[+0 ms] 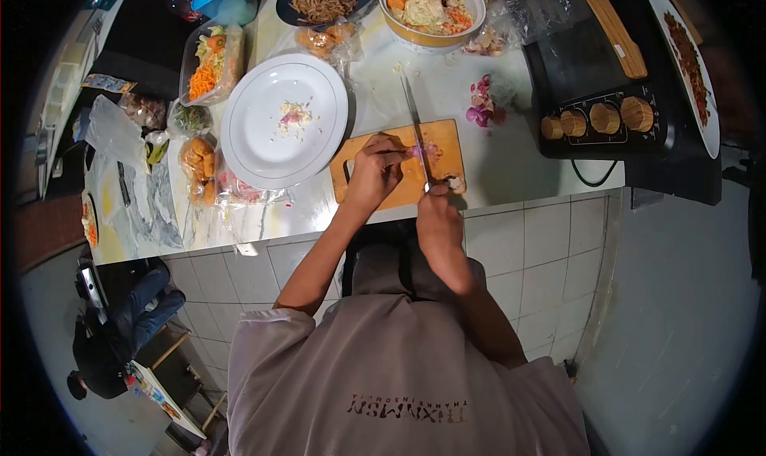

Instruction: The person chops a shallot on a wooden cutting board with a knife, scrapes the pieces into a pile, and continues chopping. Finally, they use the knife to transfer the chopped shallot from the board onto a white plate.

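Observation:
My right hand [439, 214] is closed round the handle of a long kitchen knife [412, 109], its blade pointing away from me across the wooden cutting board [371, 186]. Fingers bent, my left hand [378, 169] pinches a shallot just left of the blade; the fingers mostly cover it. Chopped purple shallot [433, 151] lies on the board to the right of the blade. Near the board's right corner are small pale scraps [455, 182]. Beyond my left hand, a white plate [243, 133] carries finely chopped pale and purple bits [294, 118].
Whole shallots [480, 105] lie right of the board. A black stove [594, 97] with wooden knobs stands further right. Behind are a pot of vegetables [435, 37] and a blue bowl [287, 13]. A tub with shredded carrot [209, 73] stands left. Another person [112, 340] sits lower left.

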The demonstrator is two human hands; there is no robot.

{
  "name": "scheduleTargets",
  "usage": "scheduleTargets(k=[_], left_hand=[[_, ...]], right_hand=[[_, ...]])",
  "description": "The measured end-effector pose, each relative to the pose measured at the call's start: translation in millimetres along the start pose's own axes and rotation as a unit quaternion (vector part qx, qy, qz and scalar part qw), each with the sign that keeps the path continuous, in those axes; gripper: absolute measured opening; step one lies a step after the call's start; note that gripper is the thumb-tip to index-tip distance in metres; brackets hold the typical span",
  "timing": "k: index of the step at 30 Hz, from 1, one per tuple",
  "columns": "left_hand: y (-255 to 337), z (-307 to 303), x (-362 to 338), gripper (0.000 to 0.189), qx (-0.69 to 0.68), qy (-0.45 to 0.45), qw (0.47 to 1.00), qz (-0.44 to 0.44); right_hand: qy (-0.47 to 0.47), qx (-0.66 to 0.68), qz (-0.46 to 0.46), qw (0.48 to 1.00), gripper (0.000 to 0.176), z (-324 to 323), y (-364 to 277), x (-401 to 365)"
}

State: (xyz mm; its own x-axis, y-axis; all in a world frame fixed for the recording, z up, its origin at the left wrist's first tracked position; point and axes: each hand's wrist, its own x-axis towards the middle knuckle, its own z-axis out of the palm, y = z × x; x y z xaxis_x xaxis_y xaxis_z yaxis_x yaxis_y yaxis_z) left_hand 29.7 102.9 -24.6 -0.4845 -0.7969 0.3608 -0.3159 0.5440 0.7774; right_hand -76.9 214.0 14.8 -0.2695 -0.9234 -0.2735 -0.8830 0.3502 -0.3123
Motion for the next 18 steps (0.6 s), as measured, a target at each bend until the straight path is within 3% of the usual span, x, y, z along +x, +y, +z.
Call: scheduleTargets(k=[1,3,6,10,18], left_hand=[[0,0,1,0.031,-0.001,0.001,1.000,0.000],[2,-3,2,0.031,-0.001,-0.012,1.000,0.010],[7,-6,3,0.031,0.008,-0.023,1.000,0.003],[5,-4,2,0.031,0.007,-0.018,1.000,0.006],[4,-4,0,0.031,0.005,-0.021,1.000,-0.002]], right_hand=[[0.021,-0.061,-0.001,0.998,0.018,5,-1,0],[0.004,-0.052,-0.010,0.999,0.023,2,7,1],[-0.029,0.065,0.005,0.997,0.021,-20,11,2],[-0.044,0.075,-0.026,0.996,0.020,-48,8,9],[-0.020,0.072,-0.010,0.997,0.015,-22,4,6]])
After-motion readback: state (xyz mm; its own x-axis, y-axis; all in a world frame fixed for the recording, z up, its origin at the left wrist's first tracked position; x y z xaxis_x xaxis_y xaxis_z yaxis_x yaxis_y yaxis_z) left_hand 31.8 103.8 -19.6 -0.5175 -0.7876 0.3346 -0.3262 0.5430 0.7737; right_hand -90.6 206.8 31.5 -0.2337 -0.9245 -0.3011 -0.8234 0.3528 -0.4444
